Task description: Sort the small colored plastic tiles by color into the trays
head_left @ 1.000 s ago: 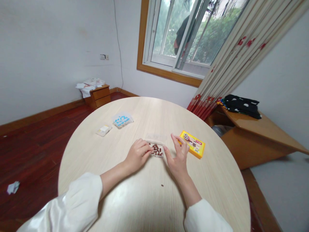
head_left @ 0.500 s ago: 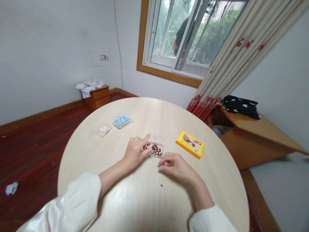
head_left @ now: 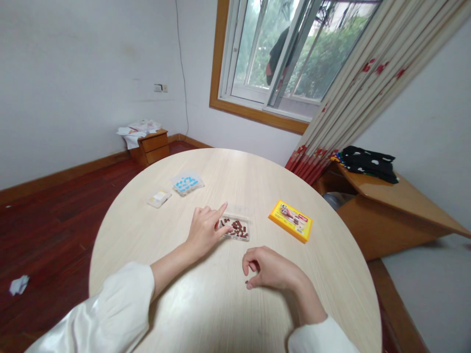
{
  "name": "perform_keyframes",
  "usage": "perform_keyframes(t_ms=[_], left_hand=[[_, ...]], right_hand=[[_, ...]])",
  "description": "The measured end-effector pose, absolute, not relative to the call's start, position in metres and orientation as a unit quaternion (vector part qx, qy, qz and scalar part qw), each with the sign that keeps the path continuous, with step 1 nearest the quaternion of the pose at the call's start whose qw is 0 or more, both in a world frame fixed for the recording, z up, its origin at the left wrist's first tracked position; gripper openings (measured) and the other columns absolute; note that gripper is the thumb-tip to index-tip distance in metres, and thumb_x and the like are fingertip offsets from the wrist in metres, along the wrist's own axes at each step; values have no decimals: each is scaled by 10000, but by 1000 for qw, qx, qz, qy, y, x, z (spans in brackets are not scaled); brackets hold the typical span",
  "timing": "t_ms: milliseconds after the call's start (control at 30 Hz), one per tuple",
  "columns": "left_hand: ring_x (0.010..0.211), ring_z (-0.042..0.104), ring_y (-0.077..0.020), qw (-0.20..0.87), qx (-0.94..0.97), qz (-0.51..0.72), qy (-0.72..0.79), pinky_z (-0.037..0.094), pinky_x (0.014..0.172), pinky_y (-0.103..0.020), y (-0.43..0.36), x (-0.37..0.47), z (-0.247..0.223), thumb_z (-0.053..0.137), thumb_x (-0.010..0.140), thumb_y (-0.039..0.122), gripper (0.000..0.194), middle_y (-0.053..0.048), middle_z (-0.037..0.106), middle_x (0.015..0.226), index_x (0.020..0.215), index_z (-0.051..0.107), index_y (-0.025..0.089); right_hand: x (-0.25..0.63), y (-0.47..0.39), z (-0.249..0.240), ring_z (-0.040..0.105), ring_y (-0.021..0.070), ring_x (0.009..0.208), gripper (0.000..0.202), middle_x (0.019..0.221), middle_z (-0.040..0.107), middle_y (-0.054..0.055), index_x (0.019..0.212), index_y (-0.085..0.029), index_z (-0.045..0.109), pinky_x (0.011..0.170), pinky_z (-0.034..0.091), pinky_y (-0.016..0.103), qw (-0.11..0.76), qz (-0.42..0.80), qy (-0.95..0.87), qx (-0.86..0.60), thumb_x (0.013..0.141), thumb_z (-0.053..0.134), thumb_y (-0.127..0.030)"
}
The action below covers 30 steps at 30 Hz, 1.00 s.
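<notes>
A small clear plastic box (head_left: 241, 239) with its lid up holds several brown toy bricks (head_left: 240, 227). My left hand (head_left: 203, 229) is at the box's left side, index finger stretched out and thumb over the near left part; its fingers are apart and grip nothing. Nearer to me, my right hand (head_left: 271, 267) curves over the table with a gap between thumb and fingers. A single tiny brown brick (head_left: 246, 282) lies on the tabletop right by that thumb tip. Whether thumb and brick touch, I cannot tell.
On the round pale table (head_left: 206, 314), a yellow box (head_left: 292, 221) with a printed lid lies to the right. A clear box with blue pieces (head_left: 187, 183) and a flat pale case (head_left: 159, 198) sit at the back left. Beyond the table stands a tilted wooden cabinet (head_left: 397, 215).
My right hand has come away from the clear box, down toward the single brick, and its thumb and fingers have spread apart. My left hand has stayed by the box.
</notes>
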<state>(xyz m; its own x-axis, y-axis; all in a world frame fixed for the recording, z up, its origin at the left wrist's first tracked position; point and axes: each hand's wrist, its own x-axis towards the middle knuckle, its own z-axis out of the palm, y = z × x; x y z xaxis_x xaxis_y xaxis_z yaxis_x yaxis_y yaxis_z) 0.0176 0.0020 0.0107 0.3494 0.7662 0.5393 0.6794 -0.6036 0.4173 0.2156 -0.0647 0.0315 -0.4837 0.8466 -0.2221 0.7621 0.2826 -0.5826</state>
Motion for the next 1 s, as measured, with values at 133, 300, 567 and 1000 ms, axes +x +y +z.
perform_keyframes(t_ms=[133, 300, 567, 1000], left_hand=[[698, 470, -185, 63, 819, 361, 441, 269, 688, -321, 2, 17, 12, 662, 789, 382, 472, -8, 612, 624, 1191, 584, 149], [676, 478, -164, 56, 820, 380, 425, 266, 705, -330, 3, 16, 11, 617, 833, 303, 248, -10, 594, 583, 631, 636, 162], [654, 478, -156, 41, 821, 402, 404, 272, 684, -318, 3, 17, 8, 644, 812, 267, 265, 1, 591, 575, 581, 576, 154], [651, 493, -164, 39, 819, 405, 404, 295, 687, -334, 3, 15, 8, 607, 835, 278, 291, -4, 572, 565, 576, 557, 156]], right_hand=[[215, -65, 31, 448, 81, 567, 127, 601, 492, -54, 633, -187, 675, 526, 323, 188, 64, 343, -791, -502, 582, 742, -92], [212, -66, 31, 440, 79, 541, 110, 582, 512, -43, 625, -163, 662, 499, 318, 189, 76, 383, -769, -507, 624, 633, -57], [202, -48, 20, 528, 160, 714, 122, 732, 576, 22, 769, -171, 643, 706, 432, 303, 399, 231, -685, -564, 783, 579, -274], [207, -38, 4, 156, 321, 1353, 992, 1453, 219, 155, 1462, -254, -7, 1051, 205, 553, 459, -23, -606, -649, 739, 644, -450]])
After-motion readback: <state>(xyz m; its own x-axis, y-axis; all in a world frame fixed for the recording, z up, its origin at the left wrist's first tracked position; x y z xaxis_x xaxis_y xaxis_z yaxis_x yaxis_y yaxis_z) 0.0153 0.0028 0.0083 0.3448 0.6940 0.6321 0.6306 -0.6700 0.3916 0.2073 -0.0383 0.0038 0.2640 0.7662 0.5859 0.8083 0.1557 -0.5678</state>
